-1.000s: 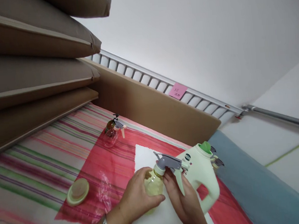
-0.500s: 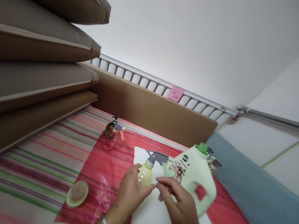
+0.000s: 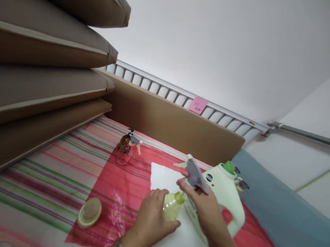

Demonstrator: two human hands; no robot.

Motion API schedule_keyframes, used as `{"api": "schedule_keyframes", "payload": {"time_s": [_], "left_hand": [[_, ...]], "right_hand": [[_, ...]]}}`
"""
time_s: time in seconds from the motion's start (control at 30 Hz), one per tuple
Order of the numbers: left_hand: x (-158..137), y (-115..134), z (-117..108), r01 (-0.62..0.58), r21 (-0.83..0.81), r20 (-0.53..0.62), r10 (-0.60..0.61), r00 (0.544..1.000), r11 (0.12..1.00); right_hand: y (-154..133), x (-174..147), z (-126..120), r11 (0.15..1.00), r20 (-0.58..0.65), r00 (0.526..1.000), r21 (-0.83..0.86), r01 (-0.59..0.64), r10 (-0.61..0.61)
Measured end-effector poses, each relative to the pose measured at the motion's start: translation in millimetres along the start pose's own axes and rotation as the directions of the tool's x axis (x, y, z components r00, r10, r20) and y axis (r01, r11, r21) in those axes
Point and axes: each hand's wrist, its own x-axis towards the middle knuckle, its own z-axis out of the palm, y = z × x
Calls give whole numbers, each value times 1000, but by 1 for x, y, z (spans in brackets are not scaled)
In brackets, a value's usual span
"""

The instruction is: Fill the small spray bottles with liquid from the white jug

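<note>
My left hand [image 3: 151, 218] is wrapped round a small clear yellowish bottle [image 3: 171, 209], tilted to the right, its yellow-green threaded neck uncapped. My right hand [image 3: 203, 203] grips a grey trigger spray head [image 3: 195, 174] just right of the bottle's mouth. Its thin tube seems to reach towards the neck; whether it is still inside I cannot tell. Behind my right hand stands a pale green jug [image 3: 224, 189] with a green spout and a handle, its label partly hidden. A white cloth [image 3: 164, 175] lies under the bottle and hands.
A pale green round lid [image 3: 89, 212] lies at left on the red sheet [image 3: 110, 187]. A clear spray bottle [image 3: 124, 154] and a dark bottle [image 3: 123, 140] stand behind. Brown cushions [image 3: 46, 81] are stacked at left; a board [image 3: 170, 117] and radiator [image 3: 162, 91] border the back.
The spray head has come off the yellowish bottle and is now in my right hand, raised to the right. My left hand still holds the bottle, now more tilted. The view has shifted slightly.
</note>
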Motion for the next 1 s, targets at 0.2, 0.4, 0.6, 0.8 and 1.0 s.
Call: {"api": "schedule_keyframes", "payload": {"time_s": [0.2, 0.4, 0.6, 0.8, 1.0], "left_hand": [[4, -6, -3, 72, -184, 98, -55, 994, 980], [9, -5, -13, 113, -377, 148, -61, 987, 919], [4, -1, -6, 230, -833, 336, 131, 933, 503], [5, -24, 5, 261, -840, 331, 67, 941, 475], [5, -17, -1, 272, -734, 236, -142, 961, 622]], "right_hand": [[-32, 21, -49, 970, -154, 964, 75, 232, -219], [-26, 31, -83, 892, -427, 870, 252, 376, -246], [15, 10, -39, 911, 63, 980, 362, -197, 187], [58, -7, 28, 727, 302, 915, 561, -397, 267], [72, -5, 22, 686, 338, 893, 576, -445, 296]]}}
